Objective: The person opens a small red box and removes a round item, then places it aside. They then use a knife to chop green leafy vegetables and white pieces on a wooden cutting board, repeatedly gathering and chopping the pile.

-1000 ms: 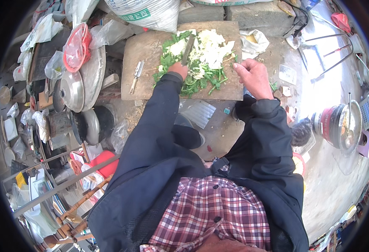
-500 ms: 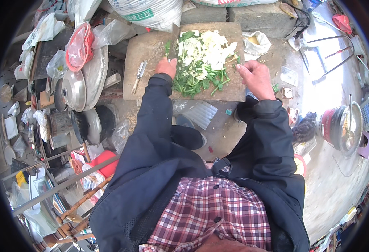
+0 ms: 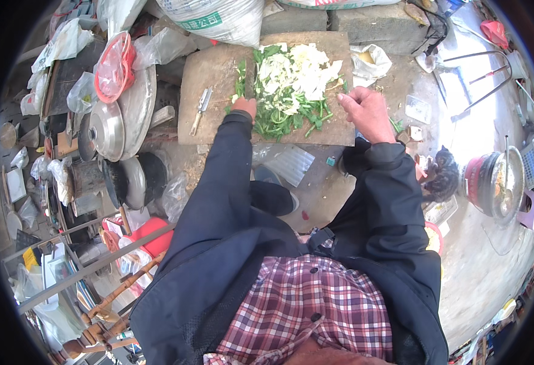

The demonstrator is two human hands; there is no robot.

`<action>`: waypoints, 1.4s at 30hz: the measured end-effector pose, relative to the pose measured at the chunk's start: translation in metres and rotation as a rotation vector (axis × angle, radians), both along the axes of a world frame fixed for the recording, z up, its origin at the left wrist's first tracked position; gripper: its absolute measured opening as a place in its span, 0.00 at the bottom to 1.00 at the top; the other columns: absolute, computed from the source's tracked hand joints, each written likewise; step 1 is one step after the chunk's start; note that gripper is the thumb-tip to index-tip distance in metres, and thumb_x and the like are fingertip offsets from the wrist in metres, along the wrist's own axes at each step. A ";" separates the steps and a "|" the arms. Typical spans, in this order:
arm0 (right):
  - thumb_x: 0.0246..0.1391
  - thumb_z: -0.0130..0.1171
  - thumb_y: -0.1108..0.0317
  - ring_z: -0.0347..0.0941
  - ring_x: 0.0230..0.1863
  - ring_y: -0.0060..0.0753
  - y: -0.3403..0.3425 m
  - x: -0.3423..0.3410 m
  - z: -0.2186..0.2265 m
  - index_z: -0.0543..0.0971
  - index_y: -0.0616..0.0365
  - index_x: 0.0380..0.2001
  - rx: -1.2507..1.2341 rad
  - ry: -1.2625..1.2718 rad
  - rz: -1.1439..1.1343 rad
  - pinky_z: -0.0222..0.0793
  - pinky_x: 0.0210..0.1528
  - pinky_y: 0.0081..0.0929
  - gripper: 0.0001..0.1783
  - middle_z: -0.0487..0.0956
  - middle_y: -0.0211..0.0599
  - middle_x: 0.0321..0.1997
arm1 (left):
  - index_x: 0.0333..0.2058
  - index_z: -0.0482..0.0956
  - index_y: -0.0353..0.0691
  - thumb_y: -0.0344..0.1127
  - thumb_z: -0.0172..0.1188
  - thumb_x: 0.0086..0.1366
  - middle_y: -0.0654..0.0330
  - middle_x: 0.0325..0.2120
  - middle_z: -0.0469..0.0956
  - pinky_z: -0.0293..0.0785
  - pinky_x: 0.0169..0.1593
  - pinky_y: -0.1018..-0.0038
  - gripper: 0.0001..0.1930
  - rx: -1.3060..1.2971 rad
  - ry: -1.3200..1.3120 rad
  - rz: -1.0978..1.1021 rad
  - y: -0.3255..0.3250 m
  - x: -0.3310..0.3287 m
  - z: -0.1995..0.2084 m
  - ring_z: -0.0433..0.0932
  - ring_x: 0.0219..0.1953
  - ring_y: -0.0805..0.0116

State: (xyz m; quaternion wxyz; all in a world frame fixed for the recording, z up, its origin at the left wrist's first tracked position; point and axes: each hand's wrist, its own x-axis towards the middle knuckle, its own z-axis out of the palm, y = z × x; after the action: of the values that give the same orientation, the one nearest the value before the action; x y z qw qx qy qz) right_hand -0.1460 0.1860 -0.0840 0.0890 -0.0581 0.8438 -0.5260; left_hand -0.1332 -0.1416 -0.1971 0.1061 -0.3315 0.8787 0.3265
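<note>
A wooden cutting board carries a heap of chopped pale cabbage and green leafy stems. My left hand is closed at the heap's left side, on the handle of a cleaver whose blade, seen nearly edge-on, is hard to make out. Some green leaves lie left of the blade. Over the board's right edge, my right hand has its thumb and fingers drawn together; whatever they may hold is hidden. A small knife rests on the board's left part.
White sacks and concrete blocks stand behind the board. Pot lids and a red-rimmed basket are on the left. Beyond my right arm are a cat and a metal pot; an open white bag lies beside the board.
My left hand has come slightly nearer to me, and the cleaver's blade shows less. My right hand has barely shifted. The cat's head has come into view on the right.
</note>
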 end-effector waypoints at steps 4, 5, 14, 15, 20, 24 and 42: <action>0.48 0.62 0.60 0.74 0.21 0.40 0.002 0.001 -0.001 0.78 0.69 0.23 0.004 0.033 -0.036 0.68 0.29 0.33 0.18 0.76 0.50 0.19 | 0.35 0.72 0.28 0.47 0.53 0.63 0.44 0.21 0.77 0.74 0.25 0.60 0.22 0.049 0.121 0.061 0.009 0.001 0.013 0.77 0.17 0.55; 0.48 0.63 0.60 0.74 0.21 0.41 0.001 0.000 -0.002 0.78 0.69 0.23 -0.008 0.017 -0.026 0.68 0.29 0.33 0.18 0.76 0.50 0.19 | 0.35 0.72 0.28 0.47 0.53 0.63 0.44 0.21 0.77 0.74 0.27 0.59 0.21 0.062 0.235 0.088 0.015 0.001 0.013 0.78 0.19 0.53; 0.49 0.62 0.60 0.73 0.20 0.34 0.000 0.001 -0.004 0.78 0.67 0.22 0.023 0.030 -0.003 0.67 0.26 0.30 0.17 0.75 0.43 0.17 | 0.35 0.74 0.31 0.49 0.53 0.62 0.38 0.33 0.77 0.72 0.42 0.55 0.21 -0.040 0.147 -0.067 0.023 -0.005 -0.017 0.76 0.38 0.40; 0.51 0.62 0.61 0.71 0.19 0.26 0.001 0.001 -0.004 0.76 0.66 0.22 0.025 0.027 -0.005 0.66 0.24 0.26 0.16 0.74 0.36 0.16 | 0.35 0.74 0.31 0.49 0.53 0.61 0.38 0.33 0.77 0.71 0.44 0.55 0.21 -0.044 0.256 -0.037 0.025 -0.003 -0.019 0.76 0.39 0.40; 0.53 0.62 0.62 0.69 0.17 0.19 0.000 0.002 -0.003 0.76 0.65 0.22 -0.001 0.066 0.025 0.64 0.22 0.22 0.16 0.72 0.30 0.15 | 0.35 0.75 0.31 0.50 0.53 0.60 0.39 0.32 0.77 0.70 0.45 0.55 0.23 0.027 -0.044 -0.191 0.044 -0.004 -0.007 0.76 0.39 0.41; 0.53 0.62 0.62 0.70 0.18 0.19 0.000 0.003 -0.003 0.76 0.65 0.22 0.012 0.025 0.016 0.65 0.22 0.23 0.16 0.73 0.30 0.15 | 0.34 0.74 0.31 0.50 0.53 0.60 0.38 0.33 0.77 0.71 0.45 0.55 0.22 -0.184 0.273 -0.156 0.047 -0.005 0.007 0.76 0.40 0.41; 0.48 0.62 0.61 0.75 0.23 0.41 0.006 0.004 0.000 0.79 0.68 0.24 -0.005 -0.011 -0.026 0.69 0.29 0.34 0.17 0.77 0.50 0.20 | 0.42 0.73 0.29 0.50 0.53 0.61 0.36 0.38 0.76 0.70 0.50 0.56 0.25 -0.199 0.022 -0.442 0.099 -0.018 0.030 0.75 0.44 0.41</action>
State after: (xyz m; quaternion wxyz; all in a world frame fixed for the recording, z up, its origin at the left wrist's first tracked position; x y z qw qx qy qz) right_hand -0.1423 0.1922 -0.0839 0.0865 -0.0446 0.8427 -0.5296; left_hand -0.1516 -0.0429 -0.1672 0.1320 -0.1365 0.9589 0.2107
